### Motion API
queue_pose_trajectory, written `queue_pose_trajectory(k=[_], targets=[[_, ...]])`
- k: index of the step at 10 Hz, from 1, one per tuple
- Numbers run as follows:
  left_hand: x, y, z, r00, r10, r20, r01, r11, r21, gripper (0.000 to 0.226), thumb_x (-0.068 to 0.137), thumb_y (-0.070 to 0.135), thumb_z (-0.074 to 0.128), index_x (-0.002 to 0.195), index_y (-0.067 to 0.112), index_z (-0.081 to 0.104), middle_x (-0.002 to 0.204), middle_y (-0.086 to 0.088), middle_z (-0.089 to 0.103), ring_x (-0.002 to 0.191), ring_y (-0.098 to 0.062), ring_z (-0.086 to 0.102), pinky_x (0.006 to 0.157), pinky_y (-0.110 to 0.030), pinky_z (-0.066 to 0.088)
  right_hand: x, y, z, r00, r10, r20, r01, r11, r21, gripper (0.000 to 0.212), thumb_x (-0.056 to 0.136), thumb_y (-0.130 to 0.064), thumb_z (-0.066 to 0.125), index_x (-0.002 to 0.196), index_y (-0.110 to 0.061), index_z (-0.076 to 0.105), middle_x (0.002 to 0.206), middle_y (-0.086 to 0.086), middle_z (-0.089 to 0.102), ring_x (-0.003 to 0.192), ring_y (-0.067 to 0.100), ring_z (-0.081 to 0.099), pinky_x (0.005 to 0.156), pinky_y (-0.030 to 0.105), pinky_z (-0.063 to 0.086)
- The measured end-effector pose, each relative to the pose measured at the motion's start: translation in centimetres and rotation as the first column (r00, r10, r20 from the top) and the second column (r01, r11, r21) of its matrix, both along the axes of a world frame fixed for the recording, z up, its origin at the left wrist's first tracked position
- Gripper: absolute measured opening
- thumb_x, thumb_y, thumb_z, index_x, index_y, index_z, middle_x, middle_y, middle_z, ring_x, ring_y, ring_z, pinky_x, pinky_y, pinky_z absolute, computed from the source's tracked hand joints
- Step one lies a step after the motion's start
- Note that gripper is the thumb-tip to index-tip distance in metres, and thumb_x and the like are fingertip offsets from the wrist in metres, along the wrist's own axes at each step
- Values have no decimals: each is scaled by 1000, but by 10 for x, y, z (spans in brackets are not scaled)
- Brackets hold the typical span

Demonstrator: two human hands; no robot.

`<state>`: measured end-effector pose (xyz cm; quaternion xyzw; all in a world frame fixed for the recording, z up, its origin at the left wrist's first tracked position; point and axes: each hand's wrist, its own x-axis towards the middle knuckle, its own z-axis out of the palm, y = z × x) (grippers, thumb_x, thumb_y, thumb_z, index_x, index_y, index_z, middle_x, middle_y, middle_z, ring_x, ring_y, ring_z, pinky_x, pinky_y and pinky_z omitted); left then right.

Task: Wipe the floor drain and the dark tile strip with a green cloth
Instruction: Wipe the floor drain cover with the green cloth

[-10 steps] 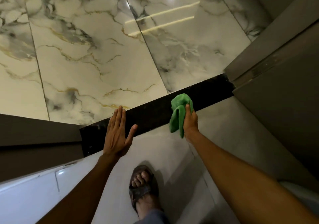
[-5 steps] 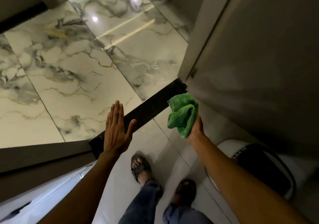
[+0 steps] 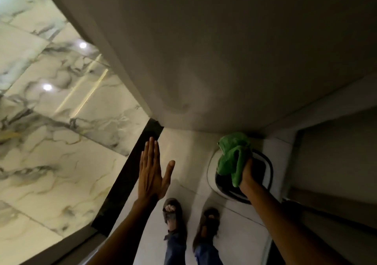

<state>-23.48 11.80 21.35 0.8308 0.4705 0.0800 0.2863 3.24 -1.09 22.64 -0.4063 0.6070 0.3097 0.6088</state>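
My right hand (image 3: 247, 175) grips a bunched green cloth (image 3: 232, 154), held in the air over a white floor fixture with a dark opening (image 3: 263, 170); whether that fixture is the floor drain I cannot tell. My left hand (image 3: 152, 172) is flat and open, fingers together and thumb out, hovering beside the dark tile strip (image 3: 126, 181). That strip runs diagonally between the marble floor and the pale tiles under my feet. The cloth touches no surface.
A large grey door or wall panel (image 3: 224, 50) fills the top and right. Glossy marble floor (image 3: 51, 142) lies to the left of the strip. My two sandalled feet (image 3: 173, 213) stand on pale tiles (image 3: 183, 152) between both arms.
The view has swung right and tilted. The strip now runs along my left hand. My right hand with the cloth has moved off the strip to above the white fixture.
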Motion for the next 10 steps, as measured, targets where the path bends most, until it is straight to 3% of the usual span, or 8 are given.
queue_pose_trajectory(k=[1,2,5,6,7,8,9,10], targets=[[49,-16,-7,992,-129,12,130,991,-16,93,110,75,20,180,17,0,189,2,-9,176,-18,-8,143,-49,5,32,-44,-19,781,541,312,-525,839,-143,58,119,-33,15,166,-2,31,171,23,36,159,40,34,131,50,28],[97,-32,-32,974,-224,34,225,974,-24,91,111,75,22,180,20,-1,189,6,-11,176,-17,-8,143,-44,1,59,-93,-38,724,586,364,-483,807,-339,52,119,-28,30,160,1,42,162,28,47,151,44,44,129,51,34],[179,-82,-136,895,-446,2,444,891,-95,91,111,72,27,180,21,-2,189,5,-12,176,-17,-8,143,-41,0,76,-172,-139,236,960,151,-568,263,-780,39,116,-35,39,133,-8,61,122,27,73,113,47,70,86,38,43],[195,-94,-176,836,-546,-51,542,837,-74,93,110,70,31,180,15,1,189,-4,-9,176,-22,-6,143,-48,4,75,-183,-176,102,988,119,-487,154,-860,34,112,-27,45,135,-6,59,121,24,74,111,45,72,86,36,47],[209,-108,-218,793,-602,-91,596,798,-90,100,108,77,24,179,12,3,189,-7,-8,176,-24,-6,143,-52,7,74,-185,-213,-16,992,125,-411,107,-905,40,107,-23,51,142,-4,57,132,19,69,124,40,67,101,43,56],[219,-121,-258,785,-609,-112,603,793,-89,100,107,77,27,179,13,1,189,-6,-8,176,-21,-7,143,-48,0,70,-177,-249,-198,976,85,-379,4,-925,58,105,-18,62,160,-10,45,162,14,52,150,35,49,124,49,44],[224,-128,-294,775,-620,-121,614,785,-82,100,107,77,25,179,12,4,189,-7,-4,176,-22,-5,143,-44,-3,61,-173,-292,-459,882,-102,-288,-257,-923,73,102,-18,69,166,-9,36,174,15,35,163,40,29,131,60,31],[220,-133,-324,747,-650,-141,649,759,-55,100,108,76,26,179,8,8,189,-10,1,176,-23,-1,143,-42,-1,53,-176,-323,-611,746,-267,-178,-458,-871,76,106,-34,60,170,-14,25,179,13,20,166,40,15,135,60,19]])
